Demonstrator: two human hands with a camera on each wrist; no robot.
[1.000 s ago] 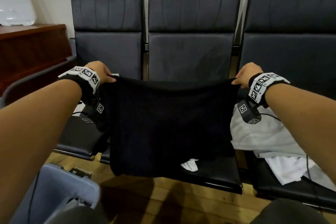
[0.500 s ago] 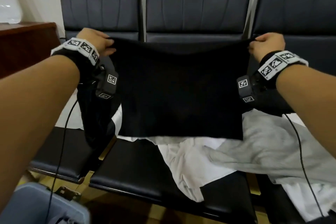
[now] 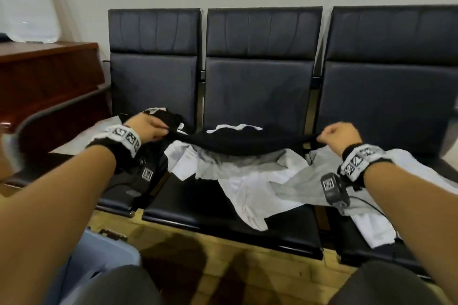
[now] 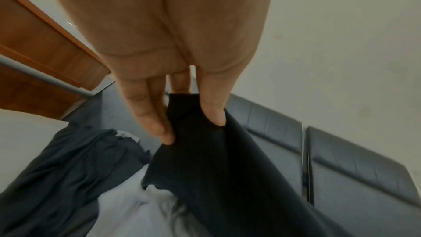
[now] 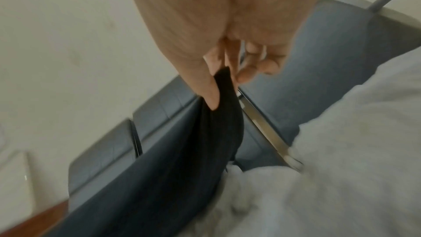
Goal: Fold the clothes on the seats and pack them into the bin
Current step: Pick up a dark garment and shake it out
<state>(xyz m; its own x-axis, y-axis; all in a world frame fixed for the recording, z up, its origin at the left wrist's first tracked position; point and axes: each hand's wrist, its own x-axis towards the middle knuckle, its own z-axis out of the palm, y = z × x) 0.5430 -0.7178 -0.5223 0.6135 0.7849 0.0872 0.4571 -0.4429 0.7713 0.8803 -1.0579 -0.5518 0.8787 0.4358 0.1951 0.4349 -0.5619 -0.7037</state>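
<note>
I'm mid-fold on the black garment [image 3: 238, 142], strung across the frame's middle over the pale clothes [image 3: 247, 181] on the seats [image 3: 223, 218]. My left hand [image 3: 146, 129] pinches its left end, thumb against fingertips [image 4: 166, 136]; my right hand [image 3: 339, 135] pinches the other end likewise. Its long axis runs left to right, sagging slightly. Next, I judge, it must go down flat for another fold, then into the bin [image 3: 104, 257] at lower left.

No text can be read anywhere (the wristbands [image 3: 125, 136] carry only square coded markers).
</note>
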